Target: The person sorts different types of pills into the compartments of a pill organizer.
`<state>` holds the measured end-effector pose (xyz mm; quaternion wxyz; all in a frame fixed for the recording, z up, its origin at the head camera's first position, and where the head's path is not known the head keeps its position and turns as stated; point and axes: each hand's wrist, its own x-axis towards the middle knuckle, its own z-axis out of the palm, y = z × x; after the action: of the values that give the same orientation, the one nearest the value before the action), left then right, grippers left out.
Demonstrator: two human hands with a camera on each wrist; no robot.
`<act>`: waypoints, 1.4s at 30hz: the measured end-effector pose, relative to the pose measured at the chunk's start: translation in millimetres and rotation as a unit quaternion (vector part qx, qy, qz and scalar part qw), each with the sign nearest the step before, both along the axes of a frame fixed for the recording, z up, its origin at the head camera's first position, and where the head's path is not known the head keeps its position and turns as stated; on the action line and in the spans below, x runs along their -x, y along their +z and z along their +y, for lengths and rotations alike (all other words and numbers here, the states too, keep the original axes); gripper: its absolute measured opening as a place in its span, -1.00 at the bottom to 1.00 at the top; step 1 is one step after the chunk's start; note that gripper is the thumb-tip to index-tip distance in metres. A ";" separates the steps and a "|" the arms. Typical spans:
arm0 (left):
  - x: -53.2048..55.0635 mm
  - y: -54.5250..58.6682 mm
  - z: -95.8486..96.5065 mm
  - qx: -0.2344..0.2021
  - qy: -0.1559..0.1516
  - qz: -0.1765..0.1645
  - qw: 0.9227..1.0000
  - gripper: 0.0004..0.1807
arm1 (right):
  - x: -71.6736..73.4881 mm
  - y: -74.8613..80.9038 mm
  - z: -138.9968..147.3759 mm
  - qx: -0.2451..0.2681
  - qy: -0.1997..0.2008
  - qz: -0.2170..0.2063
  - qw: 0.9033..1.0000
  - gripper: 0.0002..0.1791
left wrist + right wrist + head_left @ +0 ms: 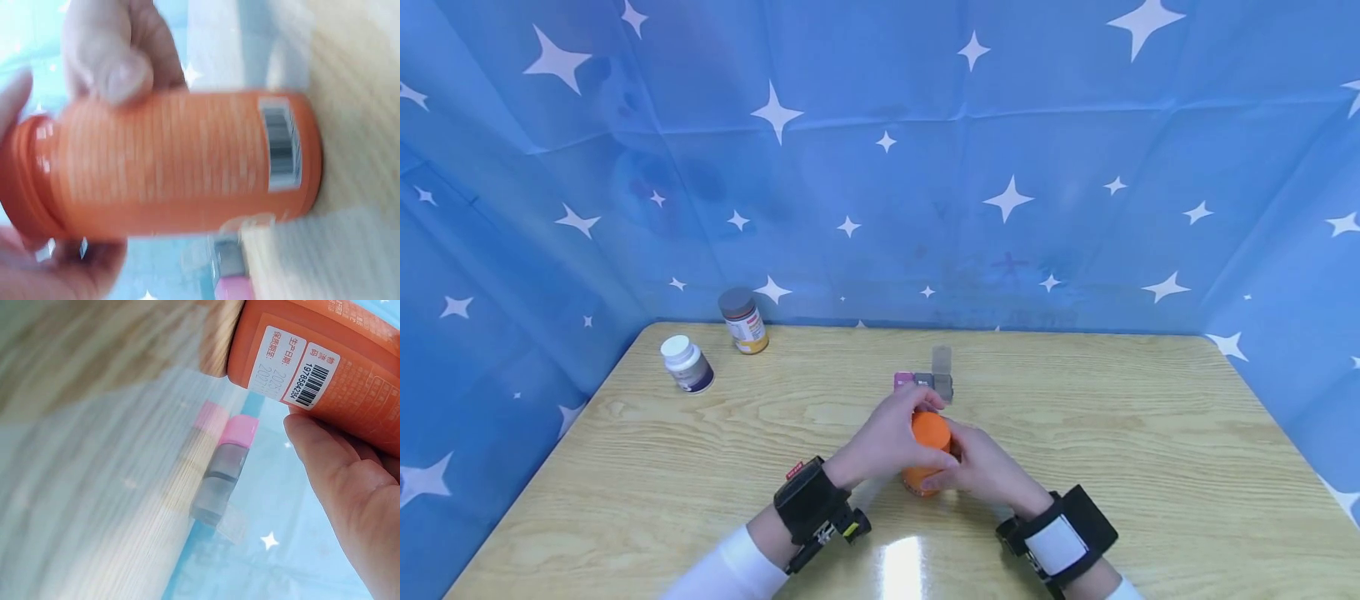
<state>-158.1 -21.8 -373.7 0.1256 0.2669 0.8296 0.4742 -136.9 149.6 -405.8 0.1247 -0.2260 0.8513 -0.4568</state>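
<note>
Both hands are together at the lower middle of the head view, clamped on one orange bottle. The left hand curls round the cap, thumb on the near side and fingers on the far side. The right hand grips the body from the right, below the cap. Whether the base touches the table I cannot tell.

In the left wrist view the bottle spans the frame sideways, its cap at the left edge and a barcode near the right end; the picture is blurred. In the right wrist view the bottle fills the upper right corner, showing a white label, with a finger of the right hand just beneath it.

Just above the left hand in the head view sits a pill box, pink at the left end, grey in the middle and at the right, where a clear lid stands raised. At the upper left of the table stand a white bottle and a dark-capped jar, near each other. Blue cloth with white stars hangs behind. Each wrist wears a black strap.
</note>
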 end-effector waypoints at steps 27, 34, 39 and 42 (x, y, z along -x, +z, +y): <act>11.1 30.5 -26.5 -0.064 0.070 -0.034 0.995 -0.55 | 1.3 -0.1 -0.5 -0.010 -0.012 -0.005 1.000 -0.30; 18.2 41.9 -82.6 -0.185 0.005 -0.164 0.969 -0.49 | 1.8 2.1 -2.5 -0.014 -0.017 -0.007 1.000 -0.31; 17.2 30.1 -112.8 -0.113 0.005 -0.144 0.983 -0.56 | 1.0 1.3 -3.0 -0.015 -0.016 0.003 1.000 -0.31; 18.1 15.8 -127.1 -0.059 0.013 -0.132 0.989 -0.48 | 0.3 0.2 -3.4 -0.015 -0.019 0.006 1.000 -0.31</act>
<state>-176.1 -148.9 -357.8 0.2117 0.1987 0.7796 0.5549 -137.2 146.1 -405.7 0.1140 -0.2113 0.8627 -0.4451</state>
